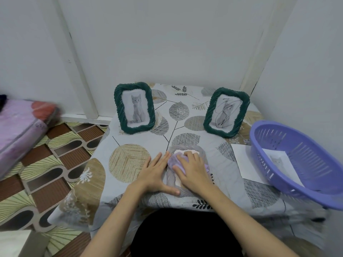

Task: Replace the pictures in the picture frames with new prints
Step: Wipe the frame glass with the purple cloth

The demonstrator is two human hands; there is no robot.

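A grey frame [185, 164] lies flat on the tabletop [130, 164], long axis running away from the person; right hand [193, 169] presses a purple cloth [176, 161] onto it, left hand [157, 173] flat beside it.

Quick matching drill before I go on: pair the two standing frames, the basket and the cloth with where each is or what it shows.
Things:
1. left green frame
2. right green frame
3. purple basket
4. lilac cloth

States:
A. under the right hand
B. holds a clean cat print
C. at the table's right edge, paper inside
D. holds a scribbled-over print

Pairs: 1-B, 2-D, 3-C, 4-A
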